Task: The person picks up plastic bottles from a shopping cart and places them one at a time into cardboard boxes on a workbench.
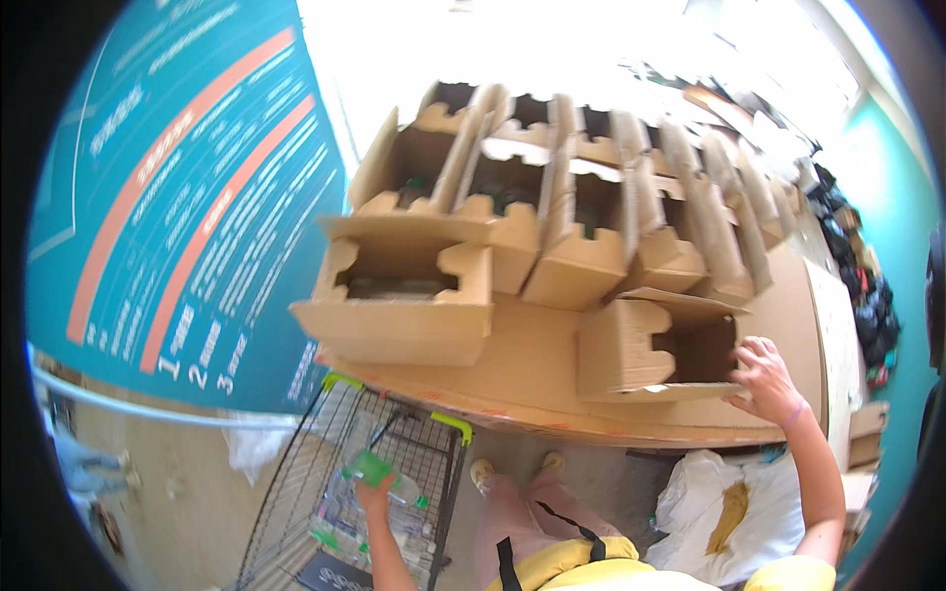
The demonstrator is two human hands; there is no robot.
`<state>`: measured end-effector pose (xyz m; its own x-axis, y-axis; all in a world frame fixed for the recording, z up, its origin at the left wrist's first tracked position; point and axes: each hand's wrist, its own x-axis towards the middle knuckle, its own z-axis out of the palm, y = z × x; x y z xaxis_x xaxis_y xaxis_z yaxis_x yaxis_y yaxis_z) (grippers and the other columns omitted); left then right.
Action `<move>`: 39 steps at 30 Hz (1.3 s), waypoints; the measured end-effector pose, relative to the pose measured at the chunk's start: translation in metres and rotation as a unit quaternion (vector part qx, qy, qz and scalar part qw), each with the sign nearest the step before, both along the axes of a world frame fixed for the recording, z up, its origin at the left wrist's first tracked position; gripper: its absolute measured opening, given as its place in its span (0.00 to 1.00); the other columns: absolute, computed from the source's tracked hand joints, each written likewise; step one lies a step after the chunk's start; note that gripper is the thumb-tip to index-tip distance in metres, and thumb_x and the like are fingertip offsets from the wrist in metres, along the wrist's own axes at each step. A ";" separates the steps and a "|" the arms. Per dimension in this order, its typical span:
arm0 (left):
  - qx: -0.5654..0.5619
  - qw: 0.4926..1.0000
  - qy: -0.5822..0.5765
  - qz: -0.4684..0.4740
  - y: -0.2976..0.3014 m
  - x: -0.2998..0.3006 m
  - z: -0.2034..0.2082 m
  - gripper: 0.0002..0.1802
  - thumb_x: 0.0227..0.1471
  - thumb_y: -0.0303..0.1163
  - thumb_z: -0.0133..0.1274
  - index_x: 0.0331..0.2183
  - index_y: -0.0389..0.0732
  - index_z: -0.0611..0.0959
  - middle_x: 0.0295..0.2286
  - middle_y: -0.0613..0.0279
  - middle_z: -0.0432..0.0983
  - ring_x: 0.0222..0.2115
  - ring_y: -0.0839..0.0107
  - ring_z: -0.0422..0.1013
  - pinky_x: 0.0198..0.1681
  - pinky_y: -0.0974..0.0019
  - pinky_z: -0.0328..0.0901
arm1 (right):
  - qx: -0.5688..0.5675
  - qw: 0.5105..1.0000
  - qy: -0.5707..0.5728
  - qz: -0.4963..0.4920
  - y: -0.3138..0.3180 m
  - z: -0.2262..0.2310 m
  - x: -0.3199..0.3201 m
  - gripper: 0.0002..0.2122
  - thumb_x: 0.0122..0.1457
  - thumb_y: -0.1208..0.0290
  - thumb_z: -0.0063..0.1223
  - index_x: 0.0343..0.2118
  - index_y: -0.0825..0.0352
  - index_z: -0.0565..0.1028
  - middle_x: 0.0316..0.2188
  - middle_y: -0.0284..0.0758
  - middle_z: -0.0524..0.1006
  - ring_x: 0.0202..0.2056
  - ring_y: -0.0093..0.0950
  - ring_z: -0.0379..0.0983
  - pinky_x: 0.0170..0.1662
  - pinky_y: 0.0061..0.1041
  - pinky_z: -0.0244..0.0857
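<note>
Left grip (373, 492), 7 o'clock: fingers closed around a green bottle (368, 464), over the wire cart (452, 426); loose bottles (407, 489) lie inside, so sorting looks unfinished. Front-left carton (394, 333), 9 o'clock: something pale inside, too blurred to identify. Rows of open cartons (579, 273), 11 to 2 o'clock on the cardboard-covered surface (527, 345): green glimpsed in several, judged at least partly filled. Front-right carton (619, 350), between 3 and 4 o'clock: dark interior, contents unclear; possibly awaiting filling. Right grip (765, 379): fingers curled at its rim; pinch or mere contact, cannot tell.
</note>
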<state>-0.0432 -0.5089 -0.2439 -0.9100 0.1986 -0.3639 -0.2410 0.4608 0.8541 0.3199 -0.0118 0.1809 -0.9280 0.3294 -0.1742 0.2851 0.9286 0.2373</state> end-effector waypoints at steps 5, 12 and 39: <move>0.278 0.945 -0.048 0.167 0.041 -0.009 0.142 0.44 0.39 0.36 0.64 0.57 0.39 0.63 0.50 0.50 0.67 0.47 0.57 0.68 0.52 0.49 0.64 | -0.116 0.991 0.059 -0.039 0.010 -0.015 0.030 0.09 0.44 0.67 0.64 0.26 0.65 0.78 0.39 0.37 0.72 0.44 0.35 0.68 0.45 0.33 0.66; 0.579 0.804 0.098 -0.095 0.201 0.055 0.355 0.49 0.35 0.57 0.63 0.54 0.40 0.64 0.45 0.56 0.63 0.49 0.60 0.62 0.58 0.52 0.55 | -0.174 0.979 0.100 0.046 0.007 -0.033 0.044 0.08 0.49 0.68 0.61 0.23 0.66 0.76 0.33 0.37 0.70 0.36 0.34 0.70 0.39 0.31 0.68; -0.304 0.395 0.432 -0.751 0.515 0.213 0.225 0.11 0.48 0.33 0.51 0.32 0.46 0.87 0.32 0.56 0.82 0.36 0.59 0.79 0.39 0.55 0.72 | -0.311 0.879 0.356 0.062 0.019 -0.061 0.072 0.10 0.45 0.72 0.61 0.20 0.66 0.69 0.33 0.36 0.68 0.35 0.34 0.68 0.35 0.30 0.68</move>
